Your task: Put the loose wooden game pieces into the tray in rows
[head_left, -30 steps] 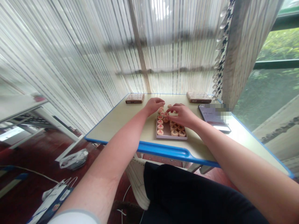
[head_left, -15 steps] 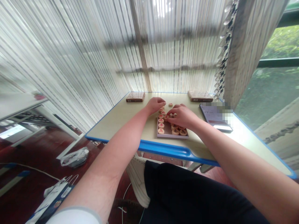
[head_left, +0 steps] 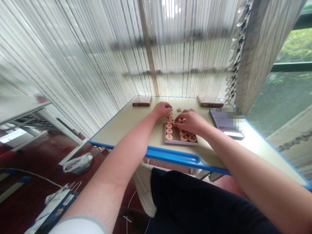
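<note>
Left hand: stretched to the far end of the red-lettered column, fingers bent inward and close together, with piece edges partly showing just below the tips; cannot tell whether holding one.

Right hand: over the right half of the shallow box, palm down, thumb and forefinger a little apart; cannot tell whether gripping a piece or only resting against one.

Inner piece: just left of the right thumb and forefinger, between those tips and the column; nearer to the right hand than to the left.

Long axis: none for the round pieces; for the column, away from the body, from the front wall of the box toward the left fingertips.

Far wall of the box: hidden behind hands and pieces, so cannot tell which of the farthest pieces lie inside.

Lone piece: flat on the surface, right of the left fingertips and beyond the right hand, apart from both.

Black-lettered pieces: in the near right corner of the box, partly covered by the right hand.

Around: a flat case at far left, another case at far right, a dark tablet beyond the right wrist.
</note>
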A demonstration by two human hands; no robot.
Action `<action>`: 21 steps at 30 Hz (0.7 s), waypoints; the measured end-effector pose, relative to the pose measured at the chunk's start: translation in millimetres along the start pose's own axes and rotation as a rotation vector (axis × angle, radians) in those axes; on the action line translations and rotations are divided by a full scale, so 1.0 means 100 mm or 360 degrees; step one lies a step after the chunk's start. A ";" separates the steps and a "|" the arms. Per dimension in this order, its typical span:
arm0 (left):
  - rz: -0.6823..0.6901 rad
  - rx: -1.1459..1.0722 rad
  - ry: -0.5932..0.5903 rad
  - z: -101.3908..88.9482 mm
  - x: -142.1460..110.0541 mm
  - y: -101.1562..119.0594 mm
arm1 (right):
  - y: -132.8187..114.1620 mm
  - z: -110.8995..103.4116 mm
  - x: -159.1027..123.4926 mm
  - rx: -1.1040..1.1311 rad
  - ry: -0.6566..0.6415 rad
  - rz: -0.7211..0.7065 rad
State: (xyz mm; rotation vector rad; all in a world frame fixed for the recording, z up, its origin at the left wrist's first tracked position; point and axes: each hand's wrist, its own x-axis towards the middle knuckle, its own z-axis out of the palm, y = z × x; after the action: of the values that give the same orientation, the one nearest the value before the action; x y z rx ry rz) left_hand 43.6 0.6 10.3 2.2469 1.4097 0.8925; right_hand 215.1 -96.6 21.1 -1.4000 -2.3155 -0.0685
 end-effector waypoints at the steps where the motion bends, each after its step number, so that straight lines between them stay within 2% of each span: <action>1: -0.0032 0.0050 -0.0013 -0.01 0.00 0.00 | 0.00 0.00 0.00 0.0000 0.0005 0.0001; 11: -0.0122 0.0400 -0.0063 -0.04 -0.01 -0.01 | 0.00 0.01 0.01 0.0015 0.0021 0.0041; 21: -0.0199 0.0466 -0.0162 -0.08 -0.02 0.02 | 0.00 -0.01 0.01 0.0029 -0.0001 0.0037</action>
State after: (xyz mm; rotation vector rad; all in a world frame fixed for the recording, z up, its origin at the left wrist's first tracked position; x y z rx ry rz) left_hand 39.8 -2.3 16.8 2.3383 1.7045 0.5526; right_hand 214.4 -95.9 22.3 -1.4181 -2.2946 -0.0401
